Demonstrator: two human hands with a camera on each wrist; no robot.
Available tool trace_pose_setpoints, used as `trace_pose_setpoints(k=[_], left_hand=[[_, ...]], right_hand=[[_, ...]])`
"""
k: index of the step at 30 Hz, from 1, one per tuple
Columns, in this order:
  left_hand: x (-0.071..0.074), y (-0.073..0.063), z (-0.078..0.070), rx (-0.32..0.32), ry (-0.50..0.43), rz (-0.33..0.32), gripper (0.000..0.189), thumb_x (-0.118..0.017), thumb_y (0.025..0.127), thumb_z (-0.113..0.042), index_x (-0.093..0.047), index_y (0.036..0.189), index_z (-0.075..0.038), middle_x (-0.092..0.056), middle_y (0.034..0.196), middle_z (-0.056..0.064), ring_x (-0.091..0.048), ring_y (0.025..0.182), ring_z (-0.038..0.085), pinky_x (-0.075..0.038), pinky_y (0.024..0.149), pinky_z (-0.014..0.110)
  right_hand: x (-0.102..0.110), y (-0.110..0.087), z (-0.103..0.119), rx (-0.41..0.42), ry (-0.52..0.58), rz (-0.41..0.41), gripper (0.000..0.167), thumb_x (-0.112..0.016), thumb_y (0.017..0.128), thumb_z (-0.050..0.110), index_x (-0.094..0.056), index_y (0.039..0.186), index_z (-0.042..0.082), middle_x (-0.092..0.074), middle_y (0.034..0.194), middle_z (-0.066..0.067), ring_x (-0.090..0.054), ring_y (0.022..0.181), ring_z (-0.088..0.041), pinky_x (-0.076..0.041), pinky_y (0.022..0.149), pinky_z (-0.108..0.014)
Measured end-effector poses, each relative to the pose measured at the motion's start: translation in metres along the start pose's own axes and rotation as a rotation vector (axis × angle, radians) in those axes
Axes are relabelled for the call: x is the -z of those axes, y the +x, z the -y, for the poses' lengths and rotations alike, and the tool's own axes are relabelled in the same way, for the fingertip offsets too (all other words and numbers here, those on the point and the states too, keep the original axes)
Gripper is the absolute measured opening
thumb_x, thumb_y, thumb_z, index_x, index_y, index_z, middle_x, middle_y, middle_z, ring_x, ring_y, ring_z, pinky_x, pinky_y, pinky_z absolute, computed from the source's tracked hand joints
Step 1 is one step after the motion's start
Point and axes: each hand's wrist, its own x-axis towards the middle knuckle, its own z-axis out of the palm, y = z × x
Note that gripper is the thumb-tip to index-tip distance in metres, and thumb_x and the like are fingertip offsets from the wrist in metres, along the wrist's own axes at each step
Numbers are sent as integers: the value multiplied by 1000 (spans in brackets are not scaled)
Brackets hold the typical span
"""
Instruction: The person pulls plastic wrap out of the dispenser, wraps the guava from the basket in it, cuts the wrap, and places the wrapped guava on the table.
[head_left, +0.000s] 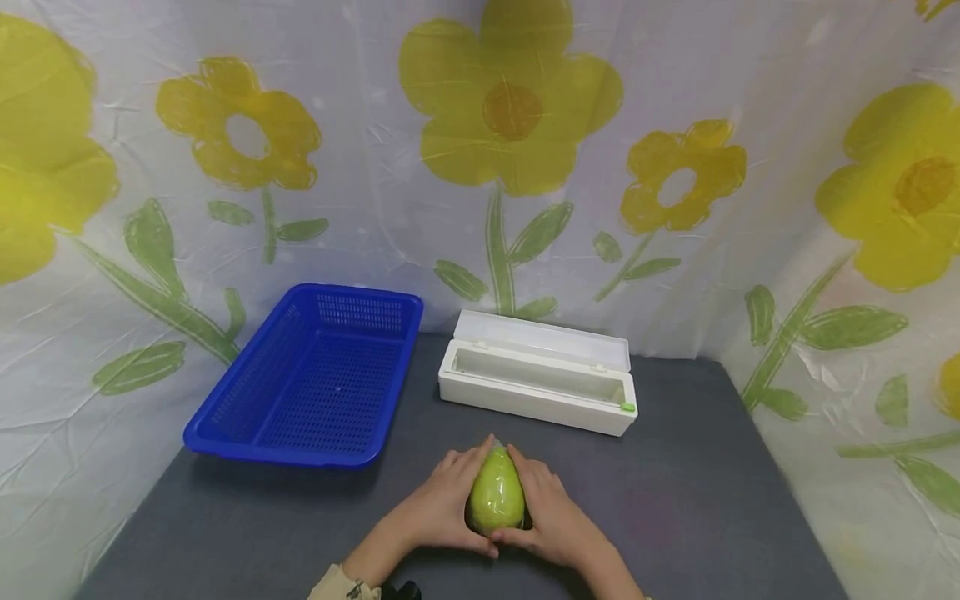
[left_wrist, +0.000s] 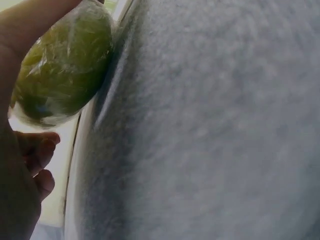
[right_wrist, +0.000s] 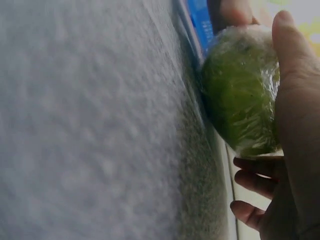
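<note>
A green pear (head_left: 497, 493) in clear plastic wrap sits on the dark grey table, narrow end pointing away from me. My left hand (head_left: 444, 507) curves round its left side and my right hand (head_left: 557, 518) round its right, thumbs meeting at the near end. Crinkled film shows over the pear (left_wrist: 70, 70) in the left wrist view, where the left thumb crosses it. From the right wrist, the wrapped pear (right_wrist: 240, 90) lies against the right thumb, with the other fingers past its far end.
Behind the hands stands a long white cling film box (head_left: 536, 402) with its lid (head_left: 543, 337) raised and a small green slider at its right end. A blue plastic basket (head_left: 378, 417) sits to the left. A flower-printed curtain (head_left: 360, 208) hangs round the table.
</note>
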Motion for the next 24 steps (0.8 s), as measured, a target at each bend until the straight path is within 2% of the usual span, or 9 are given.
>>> trace_pose_setpoints(k=[5, 8, 14, 19, 24], left_hand=[[-1, -1, -1, 4, -62, 47, 131, -80, 80, -74, -9, 172, -13, -45, 159, 8, -46, 131, 22, -48, 108, 54], [-1, -1, -1, 9, -62, 53, 130, -79, 81, -74, -8, 172, -13, -44, 160, 8, -44, 133, 23, -48, 110, 54], [0, -1, -3, 9, 9, 18, 132, -80, 77, -77, -15, 171, -10, -50, 155, 9, -48, 130, 24, -48, 108, 55], [8, -1, -7, 34, 53, 6, 136, -82, 71, -80, -21, 170, -9, -49, 159, 10, -48, 139, 31, -44, 112, 61], [21, -2, -13, 70, 62, 0, 132, -81, 72, -80, -25, 169, -9, -47, 162, 13, -47, 146, 36, -41, 114, 67]], right_hand=[[-3, -1, 0, -8, 14, 1, 114, -72, 91, 69, -20, 169, 5, -47, 158, -12, -47, 144, -29, -46, 111, -59], [-3, -1, -1, -20, 7, 13, 113, -72, 90, 69, -21, 169, 5, -48, 158, -11, -47, 142, -28, -49, 108, -58], [-2, -1, 0, -29, 1, 11, 115, -73, 89, 71, -22, 168, 4, -50, 155, -11, -48, 140, -28, -50, 105, -58], [3, -2, 0, -9, 13, -28, 117, -76, 86, 71, -26, 167, 3, -51, 156, -11, -47, 143, -30, -45, 109, -60], [11, -5, 2, -27, 59, -60, 105, -79, 89, 62, -35, 164, 4, -48, 160, -12, -45, 147, -36, -44, 111, -63]])
